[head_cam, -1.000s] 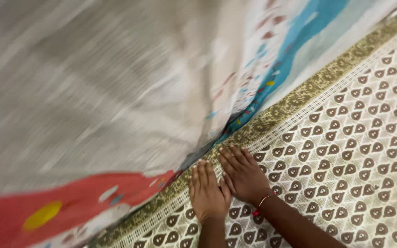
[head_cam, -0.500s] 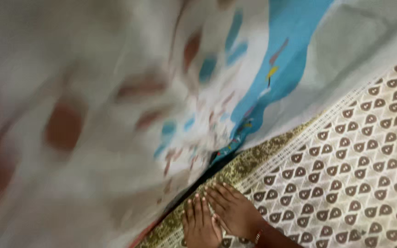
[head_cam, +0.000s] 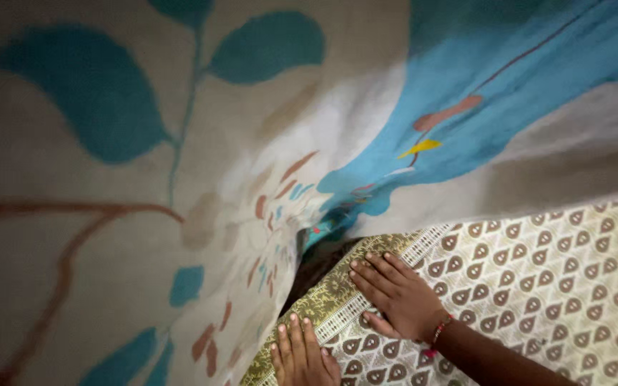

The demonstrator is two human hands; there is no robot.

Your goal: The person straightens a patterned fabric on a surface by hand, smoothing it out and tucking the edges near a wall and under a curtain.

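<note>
Head view showed the right hand (head_cam: 402, 297) lying flat and open, fingers spread, on the patterned bedsheet (head_cam: 559, 279) at lower centre, the left hand (head_cam: 300, 354) likewise flat on its olive border (head_cam: 323, 297) at the bottom edge, beneath a floral cloth (head_cam: 180, 179) filling the upper frame

We see both hands lying flat, palms down and fingers stretched, on a cream bedsheet (head_cam: 559, 286) printed with brown teardrop shapes. The left hand (head_cam: 300, 356) sits at the bottom edge, on the sheet's olive patterned border (head_cam: 330, 293). The right hand (head_cam: 398, 297), with a red beaded bracelet (head_cam: 438, 334) at its wrist, rests just beyond it on the teardrop print. A pale cloth (head_cam: 202, 186) with teal leaves, a bright blue band and reddish strokes hangs over the sheet's border and fills most of the view.
</note>
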